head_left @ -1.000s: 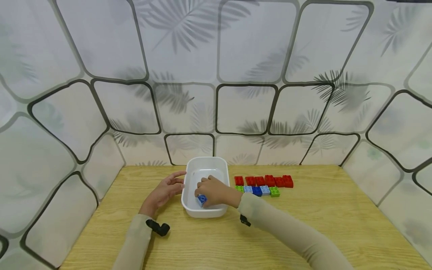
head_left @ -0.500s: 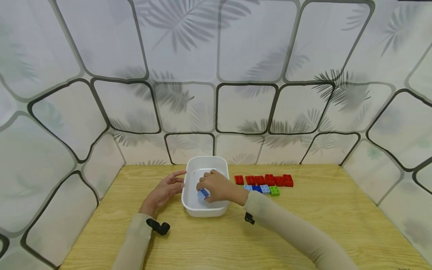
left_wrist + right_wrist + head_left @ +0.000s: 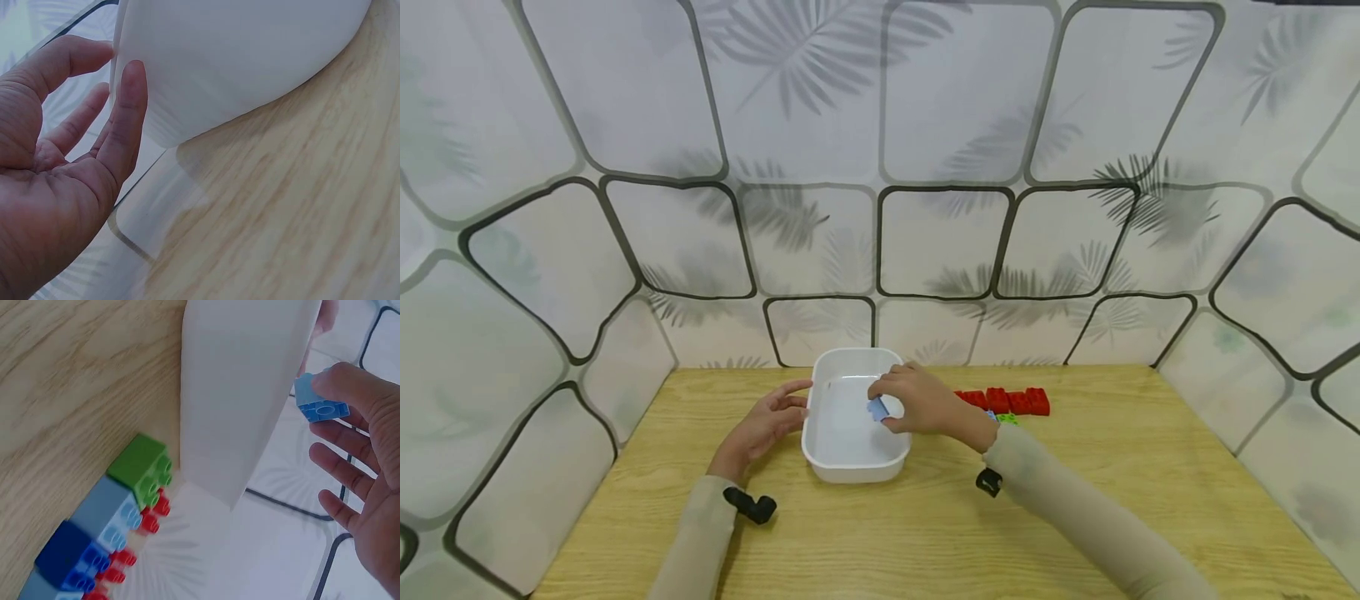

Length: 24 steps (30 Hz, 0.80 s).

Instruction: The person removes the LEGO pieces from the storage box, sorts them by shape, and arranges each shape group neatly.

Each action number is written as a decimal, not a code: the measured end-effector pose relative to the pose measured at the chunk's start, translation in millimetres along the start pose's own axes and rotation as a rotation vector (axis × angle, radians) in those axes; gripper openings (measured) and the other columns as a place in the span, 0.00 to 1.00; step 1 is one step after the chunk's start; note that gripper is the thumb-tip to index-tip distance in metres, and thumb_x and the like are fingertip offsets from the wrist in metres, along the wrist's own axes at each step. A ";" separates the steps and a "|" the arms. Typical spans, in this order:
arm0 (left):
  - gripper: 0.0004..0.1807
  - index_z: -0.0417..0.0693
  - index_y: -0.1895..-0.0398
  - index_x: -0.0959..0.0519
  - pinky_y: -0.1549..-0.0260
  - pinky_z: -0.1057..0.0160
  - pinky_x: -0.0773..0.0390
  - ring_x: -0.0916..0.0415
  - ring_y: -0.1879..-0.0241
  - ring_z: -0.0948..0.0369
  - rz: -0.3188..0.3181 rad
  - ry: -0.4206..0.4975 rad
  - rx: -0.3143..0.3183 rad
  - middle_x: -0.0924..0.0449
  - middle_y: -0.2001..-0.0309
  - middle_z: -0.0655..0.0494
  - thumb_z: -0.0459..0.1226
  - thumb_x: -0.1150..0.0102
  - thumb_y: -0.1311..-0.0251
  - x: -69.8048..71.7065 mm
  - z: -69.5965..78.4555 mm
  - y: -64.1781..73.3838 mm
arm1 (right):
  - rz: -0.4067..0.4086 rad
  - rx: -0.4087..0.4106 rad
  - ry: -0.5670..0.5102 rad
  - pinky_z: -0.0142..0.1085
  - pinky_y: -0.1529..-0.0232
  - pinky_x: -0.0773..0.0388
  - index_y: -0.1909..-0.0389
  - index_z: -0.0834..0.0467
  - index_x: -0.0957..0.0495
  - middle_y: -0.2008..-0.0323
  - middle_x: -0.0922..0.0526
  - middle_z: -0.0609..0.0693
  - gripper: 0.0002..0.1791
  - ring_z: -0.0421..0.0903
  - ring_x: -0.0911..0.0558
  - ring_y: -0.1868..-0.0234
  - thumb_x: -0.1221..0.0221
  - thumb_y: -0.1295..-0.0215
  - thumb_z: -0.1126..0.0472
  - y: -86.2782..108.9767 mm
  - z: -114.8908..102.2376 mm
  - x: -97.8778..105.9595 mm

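Between thumb and finger, my right hand pinches a light blue toy brick over the right side of a white tray. In the right wrist view the brick's hollow underside faces the camera, and the other fingers spread away from it. My left hand stays at the tray's left wall with fingers slightly bent; in the left wrist view the fingertips meet the tray's outer side. No other brick shows inside the tray.
Right of the tray, a row holds green, light blue and dark blue bricks. Behind it runs a row of red bricks. My right forearm partly covers both rows in the head view. A patterned curtain surrounds the wooden table.
My right hand has lifted the light blue brick off the tray's floor and moved it rightward toward the right rim. The left hand and tray have stayed in place.
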State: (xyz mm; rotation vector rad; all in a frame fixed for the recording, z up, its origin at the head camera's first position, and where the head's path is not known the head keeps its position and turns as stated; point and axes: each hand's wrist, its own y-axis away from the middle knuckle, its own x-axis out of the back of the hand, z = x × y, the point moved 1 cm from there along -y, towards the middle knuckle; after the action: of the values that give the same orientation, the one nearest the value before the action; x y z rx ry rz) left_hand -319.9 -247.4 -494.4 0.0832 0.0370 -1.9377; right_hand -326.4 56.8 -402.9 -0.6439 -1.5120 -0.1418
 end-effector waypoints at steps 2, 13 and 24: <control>0.36 0.38 0.22 0.45 0.48 0.65 0.17 0.21 0.50 0.64 -0.003 0.002 -0.001 0.25 0.48 0.55 0.28 0.44 0.29 0.0 0.2 0.1 | 0.019 -0.021 -0.013 0.48 0.45 0.23 0.52 0.54 0.17 0.55 0.12 0.47 0.17 0.47 0.19 0.54 0.28 0.42 0.58 6.4 4.7 3.9; 0.35 0.38 0.22 0.44 0.48 0.65 0.17 0.21 0.50 0.64 0.004 0.015 -0.005 0.25 0.48 0.55 0.28 0.44 0.29 -1.3 0.5 0.5 | 0.139 -0.055 0.062 0.49 0.49 0.19 0.54 0.55 0.17 0.57 0.12 0.46 0.18 0.46 0.17 0.56 0.25 0.44 0.54 49.8 41.7 17.4; 0.35 0.40 0.22 0.43 0.47 0.65 0.17 0.21 0.50 0.64 0.022 0.013 0.021 0.25 0.48 0.55 0.28 0.44 0.29 -2.1 0.5 0.2 | 0.166 -0.177 0.112 0.51 0.55 0.19 0.55 0.57 0.16 0.60 0.14 0.50 0.20 0.50 0.18 0.58 0.23 0.46 0.56 111.9 80.7 25.3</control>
State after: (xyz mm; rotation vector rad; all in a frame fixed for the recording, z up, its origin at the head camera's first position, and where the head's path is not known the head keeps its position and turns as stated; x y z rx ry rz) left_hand -319.0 -245.5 -493.8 0.1095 0.0242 -1.9156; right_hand -342.3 195.3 -418.6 -0.8856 -1.3412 -0.1827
